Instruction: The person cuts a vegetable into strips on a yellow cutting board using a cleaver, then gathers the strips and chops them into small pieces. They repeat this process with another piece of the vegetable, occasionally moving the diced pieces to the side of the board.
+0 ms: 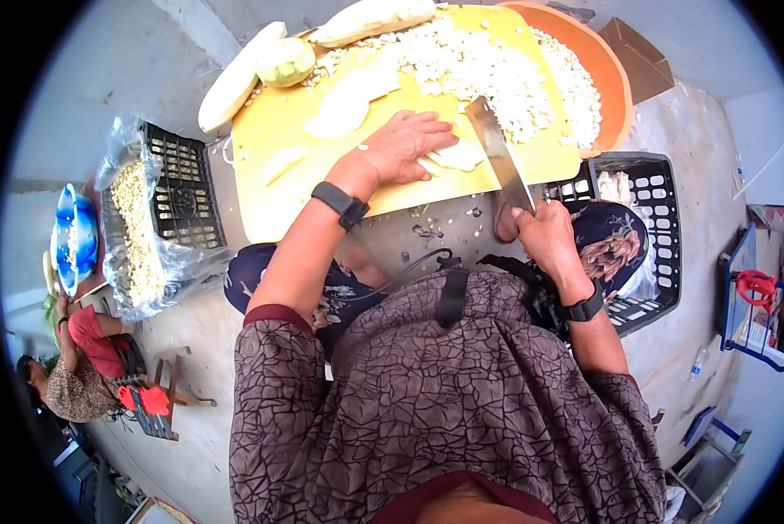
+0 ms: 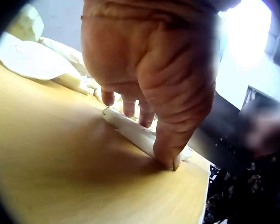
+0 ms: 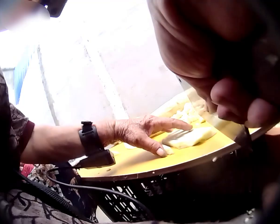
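Note:
A pale peeled strip (image 1: 457, 157) (image 2: 135, 133) (image 3: 189, 137) lies on the yellow cutting board (image 1: 278, 131) (image 2: 51, 154) (image 3: 144, 163). My left hand (image 1: 405, 144) (image 2: 149, 70) (image 3: 144, 130) presses down on it, fingers stretched over the top and the thumb tip on the board at its near side. My right hand (image 1: 545, 236) (image 3: 224, 56) grips the handle of a large knife. The knife's blade (image 1: 497, 153) (image 3: 233, 130) stands just right of the strip, beside my left fingertips. A heap of diced white pieces (image 1: 479, 65) covers the far part of the board.
Whole peeled vegetables (image 1: 239, 74) and a cut greenish one (image 1: 285, 61) lie at the board's far left. An orange basin (image 1: 606, 74) sits behind the board. Black crates (image 1: 182, 188) (image 1: 654, 192) stand on each side, with a plastic bag of pieces (image 1: 134, 227). Another person (image 1: 78, 367) sits lower left.

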A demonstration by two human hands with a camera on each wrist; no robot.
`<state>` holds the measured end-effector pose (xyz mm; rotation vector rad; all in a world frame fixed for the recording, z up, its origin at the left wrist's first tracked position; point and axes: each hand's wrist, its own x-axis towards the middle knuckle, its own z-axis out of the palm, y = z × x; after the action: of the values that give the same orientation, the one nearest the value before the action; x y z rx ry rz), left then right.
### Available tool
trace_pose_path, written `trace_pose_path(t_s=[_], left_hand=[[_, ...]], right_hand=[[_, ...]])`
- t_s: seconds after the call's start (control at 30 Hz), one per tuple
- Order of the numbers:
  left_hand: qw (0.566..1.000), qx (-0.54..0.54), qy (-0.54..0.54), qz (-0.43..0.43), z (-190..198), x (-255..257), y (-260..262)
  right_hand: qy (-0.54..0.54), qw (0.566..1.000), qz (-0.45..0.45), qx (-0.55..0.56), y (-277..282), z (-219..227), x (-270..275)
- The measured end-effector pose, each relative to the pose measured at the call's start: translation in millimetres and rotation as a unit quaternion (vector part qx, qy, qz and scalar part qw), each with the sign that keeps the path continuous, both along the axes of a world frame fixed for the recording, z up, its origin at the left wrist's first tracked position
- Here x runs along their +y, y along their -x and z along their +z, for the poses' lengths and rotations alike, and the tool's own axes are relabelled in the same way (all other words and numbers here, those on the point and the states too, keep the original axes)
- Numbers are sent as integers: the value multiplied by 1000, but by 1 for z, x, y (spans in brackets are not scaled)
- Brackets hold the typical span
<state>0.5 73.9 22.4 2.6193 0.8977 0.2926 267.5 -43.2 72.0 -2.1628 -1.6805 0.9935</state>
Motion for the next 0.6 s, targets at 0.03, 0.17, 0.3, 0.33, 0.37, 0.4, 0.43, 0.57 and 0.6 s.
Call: trace_pose_path(t_s=[0.03, 0.17, 0.3, 0.33, 0.37, 0.4, 0.43, 0.57, 0.6], left_hand=[[1000, -5, 9, -4, -1, 3, -2], [999, 15, 1, 38, 2, -4, -7], [994, 3, -26, 108, 2, -21, -8], [991, -3, -34, 128, 3, -27, -9], [986, 10, -34, 166, 3, -33, -11], [978, 22, -33, 203, 4, -40, -14], [969, 35, -33, 241, 5, -46, -16], [946, -28, -69, 316, -2, -66, -15], [941, -43, -89, 324, -3, -69, -14]], right_hand=[[0, 1000, -3, -3, -1, 2, 1], [3, 1000, -8, -24, -3, 9, -2], [3, 999, 11, -46, -4, 1, -1], [-2, 999, 19, -50, -2, 2, 0], [-7, 998, 27, -53, 0, 2, 2], [-4, 998, 38, -53, 4, 5, 4], [-2, 997, 49, -52, 8, 8, 7], [-6, 995, 90, -41, 15, 1, 17], [-12, 994, 97, -50, 16, 2, 19]])
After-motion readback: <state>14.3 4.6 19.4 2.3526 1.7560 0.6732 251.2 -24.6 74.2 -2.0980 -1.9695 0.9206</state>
